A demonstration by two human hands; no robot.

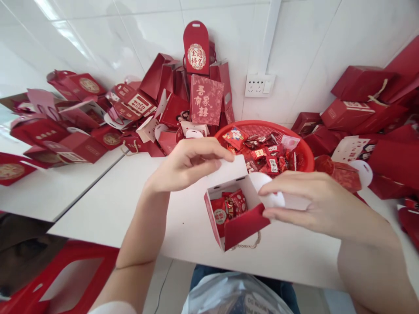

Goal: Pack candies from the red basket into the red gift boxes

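A small red gift box (247, 229) with a white inside stands open on the white table in front of me. Red-wrapped candies (231, 207) lie in it, and a twisted rope handle (253, 243) hangs at its near side. My left hand (196, 163) is closed, its thumb and fingers pinching the white back flap (237, 165). On the other side, my right hand (304, 200) has its thumb at the corner of the red front panel and its fingers on the rounded white side flap (260, 179).
Behind the box sits a red plastic basket (307, 155) of wrapped candies. Red gift boxes pile up at the left (85, 146) and right (348, 115). A wall socket (259, 85) is above the basket. A seam (88, 187) divides the tables.
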